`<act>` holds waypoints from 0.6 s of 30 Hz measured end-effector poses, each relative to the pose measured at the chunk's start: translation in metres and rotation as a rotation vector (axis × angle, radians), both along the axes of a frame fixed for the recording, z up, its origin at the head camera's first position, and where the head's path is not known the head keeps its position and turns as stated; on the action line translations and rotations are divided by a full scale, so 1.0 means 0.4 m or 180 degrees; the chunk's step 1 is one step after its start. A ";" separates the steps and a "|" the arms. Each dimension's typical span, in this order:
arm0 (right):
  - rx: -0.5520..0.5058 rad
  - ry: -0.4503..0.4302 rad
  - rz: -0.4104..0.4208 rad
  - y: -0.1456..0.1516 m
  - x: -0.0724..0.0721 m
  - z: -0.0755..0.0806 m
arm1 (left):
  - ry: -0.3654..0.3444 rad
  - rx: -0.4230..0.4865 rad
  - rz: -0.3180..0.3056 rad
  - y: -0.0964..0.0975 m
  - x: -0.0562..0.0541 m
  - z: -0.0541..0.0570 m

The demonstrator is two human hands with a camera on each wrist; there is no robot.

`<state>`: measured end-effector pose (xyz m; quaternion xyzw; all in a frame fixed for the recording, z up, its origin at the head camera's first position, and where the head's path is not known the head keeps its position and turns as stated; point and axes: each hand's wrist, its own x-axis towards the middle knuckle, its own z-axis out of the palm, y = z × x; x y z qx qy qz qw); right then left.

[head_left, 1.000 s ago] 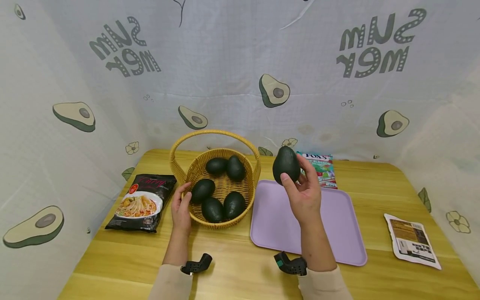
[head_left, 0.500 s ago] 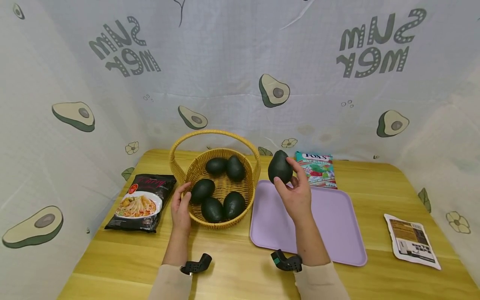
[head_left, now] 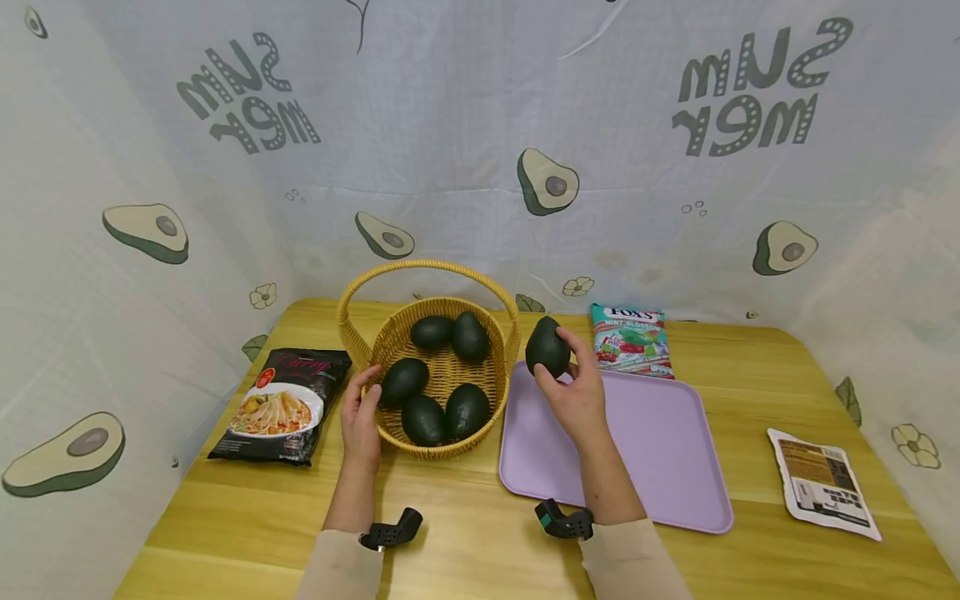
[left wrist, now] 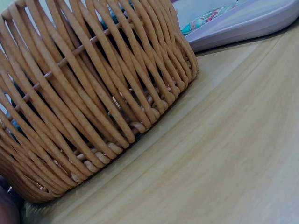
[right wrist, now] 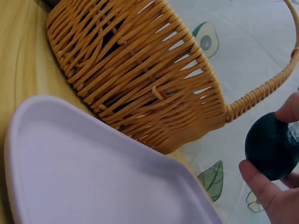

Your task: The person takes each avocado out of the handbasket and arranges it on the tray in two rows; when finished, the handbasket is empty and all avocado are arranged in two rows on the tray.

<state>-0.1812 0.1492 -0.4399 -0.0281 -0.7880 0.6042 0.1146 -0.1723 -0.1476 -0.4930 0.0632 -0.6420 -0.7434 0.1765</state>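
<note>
Near the basket (right wrist: 135,74), our right hand (head_left: 581,402) pinches an avocado (head_left: 547,346) while our left hand (head_left: 362,423) grips the rim (head_left: 440,301); we'd probably just squeeze lightly and brace that basket.

From the near side, the head view is looking down across the table (head_left: 465,525); both wrist views are closely facing the basket (right wrist: 140,77).
</note>
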 end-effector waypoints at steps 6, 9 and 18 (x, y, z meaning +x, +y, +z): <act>0.0485 -0.0150 -0.0056 -0.009 -0.008 -0.016 | 0.0018 0.0002 -0.0026 -0.001 -0.001 0.001; 0.0527 -0.0275 -0.0017 -0.014 -0.011 -0.026 | 0.0003 -0.0004 -0.0029 -0.001 0.001 0.002; 0.0852 -0.0456 -0.0008 -0.030 -0.016 -0.059 | 0.0020 -0.0026 -0.0011 -0.002 0.000 0.001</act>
